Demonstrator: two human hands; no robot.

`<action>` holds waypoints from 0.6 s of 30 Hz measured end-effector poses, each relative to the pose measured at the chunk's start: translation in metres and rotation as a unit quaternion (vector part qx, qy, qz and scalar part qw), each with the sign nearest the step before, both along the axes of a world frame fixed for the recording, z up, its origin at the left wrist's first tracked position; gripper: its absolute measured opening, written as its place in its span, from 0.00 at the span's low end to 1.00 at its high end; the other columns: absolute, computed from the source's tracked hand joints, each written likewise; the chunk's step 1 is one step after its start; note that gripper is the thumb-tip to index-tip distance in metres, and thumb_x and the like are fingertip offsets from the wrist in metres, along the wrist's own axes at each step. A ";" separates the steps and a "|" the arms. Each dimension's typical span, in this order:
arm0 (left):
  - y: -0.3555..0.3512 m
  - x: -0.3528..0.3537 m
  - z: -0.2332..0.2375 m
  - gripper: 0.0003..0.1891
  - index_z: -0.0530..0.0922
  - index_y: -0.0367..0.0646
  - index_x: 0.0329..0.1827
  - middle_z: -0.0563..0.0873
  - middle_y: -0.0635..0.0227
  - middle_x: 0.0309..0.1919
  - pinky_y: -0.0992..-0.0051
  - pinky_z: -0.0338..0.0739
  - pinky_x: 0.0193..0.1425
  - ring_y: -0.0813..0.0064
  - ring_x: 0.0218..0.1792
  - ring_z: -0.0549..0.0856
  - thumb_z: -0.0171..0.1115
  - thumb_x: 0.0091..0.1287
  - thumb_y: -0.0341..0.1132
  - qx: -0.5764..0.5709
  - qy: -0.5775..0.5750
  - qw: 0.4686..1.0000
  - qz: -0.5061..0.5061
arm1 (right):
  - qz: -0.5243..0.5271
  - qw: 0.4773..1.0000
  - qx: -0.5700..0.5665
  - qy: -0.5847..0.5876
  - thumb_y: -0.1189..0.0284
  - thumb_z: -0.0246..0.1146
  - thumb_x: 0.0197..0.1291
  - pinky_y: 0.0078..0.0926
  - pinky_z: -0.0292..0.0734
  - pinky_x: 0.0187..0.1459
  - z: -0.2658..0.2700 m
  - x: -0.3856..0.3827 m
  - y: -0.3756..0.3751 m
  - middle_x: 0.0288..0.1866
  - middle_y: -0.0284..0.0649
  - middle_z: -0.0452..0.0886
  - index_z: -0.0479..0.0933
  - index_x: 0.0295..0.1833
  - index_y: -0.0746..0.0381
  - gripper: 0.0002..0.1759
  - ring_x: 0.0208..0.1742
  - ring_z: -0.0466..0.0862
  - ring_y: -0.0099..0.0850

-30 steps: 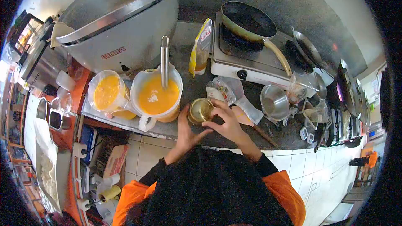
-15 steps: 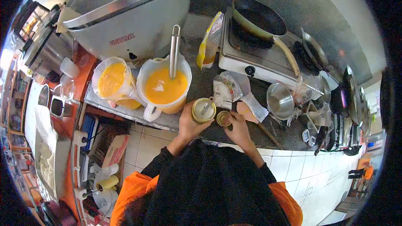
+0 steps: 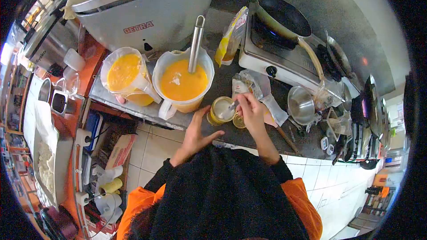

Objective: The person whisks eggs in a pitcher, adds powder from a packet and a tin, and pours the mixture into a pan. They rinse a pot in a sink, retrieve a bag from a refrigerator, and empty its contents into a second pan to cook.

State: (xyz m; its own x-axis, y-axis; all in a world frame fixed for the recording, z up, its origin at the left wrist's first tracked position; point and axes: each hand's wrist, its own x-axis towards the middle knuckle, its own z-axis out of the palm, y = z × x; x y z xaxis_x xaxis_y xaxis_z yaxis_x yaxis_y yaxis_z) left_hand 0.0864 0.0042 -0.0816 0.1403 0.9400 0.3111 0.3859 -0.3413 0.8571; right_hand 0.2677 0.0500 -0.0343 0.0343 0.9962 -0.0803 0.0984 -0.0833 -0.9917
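Note:
A yellow-labelled jar [image 3: 214, 117] with white contents stands on the dark counter. Beside it, my left hand [image 3: 195, 134] is open, thumb and fingers spread, close to the jar's left side. My right hand [image 3: 251, 112] pinches the handle of a small spoon [image 3: 232, 106], whose lower end is inside the jar. A gold jar lid [image 3: 239, 122] lies on the counter, partly under my right hand. Left of the jar is a white pitcher [image 3: 167, 110] of orange liquid with a patch of white on top; a metal-handled whisk [image 3: 195, 46] leans in it.
Another pitcher of orange liquid [image 3: 126, 75] stands further left. Behind are a large metal GETRA container [image 3: 173, 22], a yellow packet [image 3: 231, 38] and a stove [image 3: 260, 62] bearing a frying pan [image 3: 284, 18]. Right of my hand lie a wooden stick [image 3: 288, 140] and a metal bowl [image 3: 301, 105].
The jar, held in my left hand before, now rests on the counter and that hand has opened. My right hand has let go of the lid and taken the spoon.

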 end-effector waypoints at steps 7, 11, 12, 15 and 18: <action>-0.019 -0.026 -0.006 0.31 0.69 0.37 0.55 0.76 0.56 0.51 0.68 0.71 0.56 0.61 0.52 0.77 0.73 0.48 0.35 -0.053 -0.084 0.995 0.021 | -0.047 0.981 0.169 -0.084 0.71 0.60 0.59 0.11 0.67 0.23 0.002 0.000 -0.007 0.24 0.32 0.76 0.77 0.38 0.64 0.07 0.21 0.73 0.16; -0.015 -0.030 -0.010 0.33 0.67 0.38 0.58 0.74 0.55 0.55 0.67 0.69 0.59 0.58 0.55 0.74 0.72 0.49 0.34 -0.029 -0.061 0.998 -0.009 | 0.040 0.934 0.274 -0.226 0.77 0.62 0.54 0.16 0.71 0.28 0.017 -0.001 -0.012 0.28 0.37 0.78 0.76 0.37 0.66 0.06 0.26 0.77 0.22; -0.012 -0.030 -0.003 0.34 0.66 0.38 0.59 0.73 0.54 0.56 0.66 0.68 0.60 0.58 0.57 0.73 0.71 0.49 0.34 -0.020 -0.035 0.999 -0.026 | 0.053 0.933 0.267 -0.236 0.78 0.62 0.53 0.17 0.72 0.29 0.019 -0.003 -0.015 0.29 0.38 0.78 0.76 0.38 0.66 0.06 0.27 0.78 0.23; -0.008 -0.021 0.008 0.36 0.63 0.38 0.62 0.69 0.53 0.60 0.66 0.67 0.62 0.56 0.60 0.70 0.70 0.50 0.35 -0.008 -0.004 0.998 -0.070 | 0.066 0.926 0.269 -0.256 0.79 0.62 0.53 0.18 0.72 0.30 0.019 -0.010 -0.019 0.32 0.39 0.79 0.76 0.39 0.65 0.07 0.30 0.79 0.24; -0.004 -0.019 0.007 0.38 0.61 0.39 0.64 0.67 0.52 0.62 0.65 0.66 0.63 0.56 0.61 0.69 0.70 0.51 0.36 0.009 0.006 0.996 -0.090 | 0.065 0.936 0.253 -0.237 0.79 0.61 0.54 0.17 0.71 0.31 0.016 -0.012 -0.024 0.35 0.39 0.78 0.76 0.39 0.65 0.07 0.31 0.78 0.23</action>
State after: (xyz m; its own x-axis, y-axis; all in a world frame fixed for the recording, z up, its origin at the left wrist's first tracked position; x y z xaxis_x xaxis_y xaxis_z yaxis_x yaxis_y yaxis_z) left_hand 0.0669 0.0000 -0.0744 0.3102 0.8936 0.3246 0.3263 -0.4207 0.8464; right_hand 0.2561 0.0263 -0.0184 -0.1774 0.9004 0.3972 0.5135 0.4290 -0.7431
